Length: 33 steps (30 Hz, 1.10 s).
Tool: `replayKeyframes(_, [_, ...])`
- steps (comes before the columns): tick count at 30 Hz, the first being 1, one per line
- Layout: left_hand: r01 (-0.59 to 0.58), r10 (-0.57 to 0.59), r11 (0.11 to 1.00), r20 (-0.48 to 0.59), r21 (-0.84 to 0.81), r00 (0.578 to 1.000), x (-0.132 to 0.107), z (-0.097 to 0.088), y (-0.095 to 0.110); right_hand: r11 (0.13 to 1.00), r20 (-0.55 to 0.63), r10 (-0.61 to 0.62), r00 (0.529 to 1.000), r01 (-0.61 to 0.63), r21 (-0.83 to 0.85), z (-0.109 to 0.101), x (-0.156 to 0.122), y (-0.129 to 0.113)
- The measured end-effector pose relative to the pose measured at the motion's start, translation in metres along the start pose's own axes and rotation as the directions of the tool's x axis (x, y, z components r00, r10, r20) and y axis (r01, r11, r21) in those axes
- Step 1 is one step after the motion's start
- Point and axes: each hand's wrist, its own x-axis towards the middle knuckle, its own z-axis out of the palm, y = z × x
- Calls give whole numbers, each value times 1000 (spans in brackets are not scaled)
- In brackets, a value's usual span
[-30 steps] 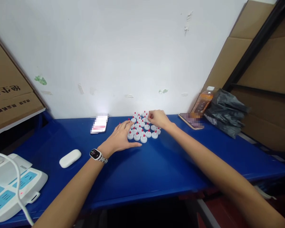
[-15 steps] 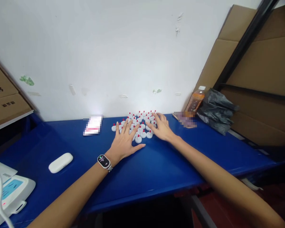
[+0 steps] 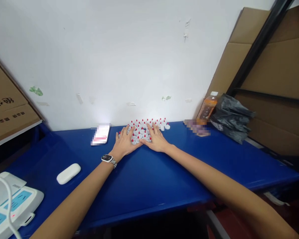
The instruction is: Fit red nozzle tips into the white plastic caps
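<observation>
Several small white round caps with red tips (image 3: 146, 127) lie packed together on the blue table (image 3: 144, 179), close to the white wall. My left hand (image 3: 125, 142), with a watch on its wrist, lies flat with fingers spread over the cluster's left part. My right hand (image 3: 155, 139) lies flat beside it, fingers stretched over the middle of the caps. The two thumbs nearly meet at the cluster's near edge. Neither hand grips anything. Some caps are hidden under the fingers.
A phone (image 3: 100, 134) lies left of the caps and another phone (image 3: 196, 127) to the right. An orange drink bottle (image 3: 207, 108) and a black plastic bag (image 3: 230, 116) stand at the far right. A white case (image 3: 68, 173) and a white device (image 3: 12, 205) sit at the left. Cardboard boxes flank the table.
Both hands have come together and pushed the caps back towards the wall into a tighter group. A second ago the right hand was pinching at a cap; now it lies flat.
</observation>
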Motion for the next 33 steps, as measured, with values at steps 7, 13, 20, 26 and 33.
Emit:
replayKeyframes(7, [62, -51, 989, -80, 138, 995, -15, -8, 9, 996, -51, 71, 996, -73, -53, 7, 18, -21])
replayKeyframes(13, [56, -44, 975, -59, 215, 997, -51, -5, 44, 999, -61, 30, 998, -28, 33, -2, -15, -31])
replayKeyframes(20, [89, -104, 983, 90, 164, 990, -30, -1, 33, 996, 131, -66, 989, 58, 62, 7, -22, -39])
replayKeyframes(26, [125, -145, 978, 114, 166, 983, 1, -2, 1, 999, 131, -26, 991, 23, 24, 21, 15, -51])
replayKeyframes(33, [117, -130, 981, 76, 152, 989, 13, 2, -15, 1000, 98, 8, 995, -10, 26, 24, 27, -54])
